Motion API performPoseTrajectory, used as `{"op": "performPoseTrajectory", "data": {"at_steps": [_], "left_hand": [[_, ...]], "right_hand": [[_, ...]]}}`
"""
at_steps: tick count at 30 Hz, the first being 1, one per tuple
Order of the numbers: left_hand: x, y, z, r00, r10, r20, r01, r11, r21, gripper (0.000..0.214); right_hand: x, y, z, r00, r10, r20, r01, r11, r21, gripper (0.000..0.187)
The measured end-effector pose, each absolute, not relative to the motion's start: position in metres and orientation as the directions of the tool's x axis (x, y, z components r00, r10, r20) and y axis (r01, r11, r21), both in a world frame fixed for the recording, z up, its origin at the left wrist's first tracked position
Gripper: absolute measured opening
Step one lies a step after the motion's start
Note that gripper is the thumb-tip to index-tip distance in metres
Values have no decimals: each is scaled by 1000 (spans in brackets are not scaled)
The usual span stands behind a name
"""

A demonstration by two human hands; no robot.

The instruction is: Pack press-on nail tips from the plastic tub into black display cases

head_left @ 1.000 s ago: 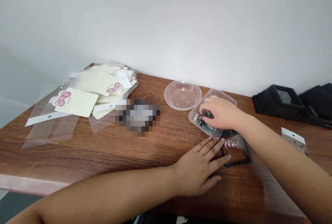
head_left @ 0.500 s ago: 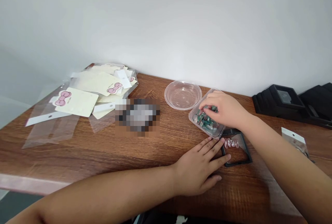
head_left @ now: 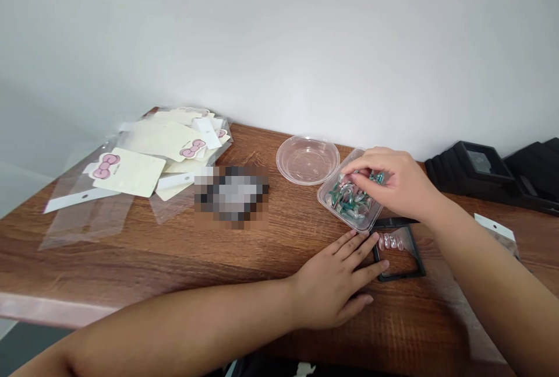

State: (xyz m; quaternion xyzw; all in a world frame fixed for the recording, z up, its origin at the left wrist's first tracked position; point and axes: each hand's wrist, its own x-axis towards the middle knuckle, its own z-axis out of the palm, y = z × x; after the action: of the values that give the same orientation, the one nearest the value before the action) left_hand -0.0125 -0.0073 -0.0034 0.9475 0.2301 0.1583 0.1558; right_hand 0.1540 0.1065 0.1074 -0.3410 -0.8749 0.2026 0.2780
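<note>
My right hand is over a clear plastic box, thumb and forefinger closed on a small pinkish false nail. Glossy green and pink false nails lie heaped in that box. My left hand rests flat with fingers spread, its fingertips touching the edge of a black display frame and close to the box's near corner. Inside the frame, a short row of shiny pink false nails sits on a clear film.
A round clear dish stands behind. Cream cards with pink bows and clear sleeves pile up at left, beside a pixelated object. Black frames are stacked at right along the wall, near a clear bag with a white header.
My right hand has lifted slightly and shifted right over the box, uncovering more of the nails. My left hand has stayed in place.
</note>
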Motion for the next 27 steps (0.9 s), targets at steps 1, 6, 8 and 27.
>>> {"op": "performPoseTrajectory", "data": {"at_steps": [1,6,8,27], "left_hand": [[-12,-7,-3,845,484,228,385,-846,368,57],[-12,-7,-3,845,482,234,382,-848,367,57],[-12,-7,-4,842,486,235,386,-846,369,57],[-10,-8,7,846,462,266,363,-865,346,59]], "right_hand": [[155,103,111,-597,712,370,466,683,-562,17],[157,75,129,-469,752,462,360,641,-678,16],[159,61,134,-426,767,480,256,611,-749,19],[201,8,96,-25,982,186,-109,182,-977,13]]}}
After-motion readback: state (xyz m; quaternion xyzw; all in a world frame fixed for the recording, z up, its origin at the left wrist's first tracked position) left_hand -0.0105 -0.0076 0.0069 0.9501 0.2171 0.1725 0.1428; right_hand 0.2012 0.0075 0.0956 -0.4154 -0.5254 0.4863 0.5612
